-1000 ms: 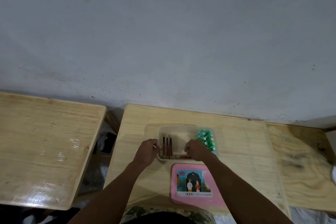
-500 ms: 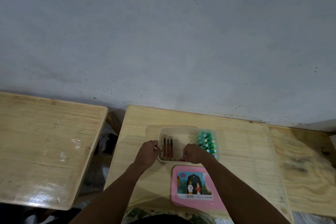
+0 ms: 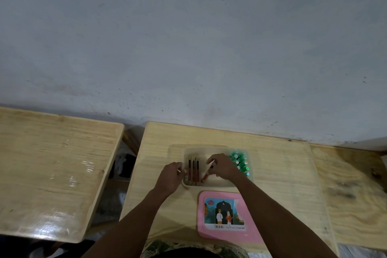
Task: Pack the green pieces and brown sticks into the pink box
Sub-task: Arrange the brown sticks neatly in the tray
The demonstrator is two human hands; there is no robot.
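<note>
A clear plastic box point(image 3: 217, 150) sits mid-table. Brown sticks point(image 3: 193, 170) lie side by side in its left part, and several green pieces point(image 3: 240, 162) stand along its right side. My right hand point(image 3: 223, 166) is over the middle of the box, pinching one brown stick point(image 3: 206, 175) that tilts down to the left. My left hand point(image 3: 171, 176) rests at the box's left edge with a thin pale stick between its fingers. The pink lid point(image 3: 228, 216) with a picture label lies nearer to me, in front of the box.
The box and lid sit on a light wooden table point(image 3: 159, 153). A second wooden table point(image 3: 52, 163) stands to the left across a narrow gap, and another wooden surface point(image 3: 351, 184) adjoins on the right. A grey wall rises behind.
My right hand has lifted a brown stick from the box's near edge toward its middle, tilting it. My left hand has stayed at the left edge.
</note>
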